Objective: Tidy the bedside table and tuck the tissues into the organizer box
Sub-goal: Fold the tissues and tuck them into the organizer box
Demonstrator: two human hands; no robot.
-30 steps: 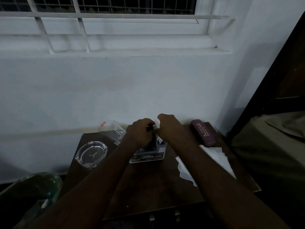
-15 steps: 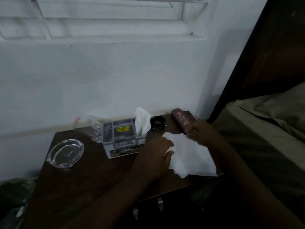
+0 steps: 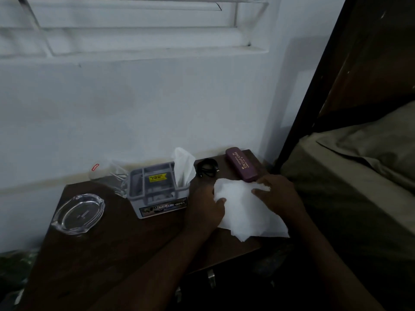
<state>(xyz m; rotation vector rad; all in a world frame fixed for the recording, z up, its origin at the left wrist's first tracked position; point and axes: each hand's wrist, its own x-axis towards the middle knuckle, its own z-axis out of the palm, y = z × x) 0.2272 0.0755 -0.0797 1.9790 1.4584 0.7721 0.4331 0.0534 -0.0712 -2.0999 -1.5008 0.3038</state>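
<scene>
A grey organizer box (image 3: 157,194) with several compartments stands on the dark wooden bedside table (image 3: 107,248). One white tissue (image 3: 183,164) sticks up out of its right compartment. Loose white tissues (image 3: 244,212) lie spread on the table's right side. My left hand (image 3: 207,205) pinches their left edge. My right hand (image 3: 278,194) grips their top right corner, fingers pressed on the paper.
A clear glass ashtray (image 3: 78,213) sits at the table's left. A clear glass (image 3: 105,176) lies behind the box. A black coiled cable (image 3: 207,168) and a purple spectacle case (image 3: 241,163) rest at the back right. A bed (image 3: 359,176) borders the right.
Both hands left the organizer box, where a tissue now stands, and moved right onto the loose tissues. The view has turned right and down.
</scene>
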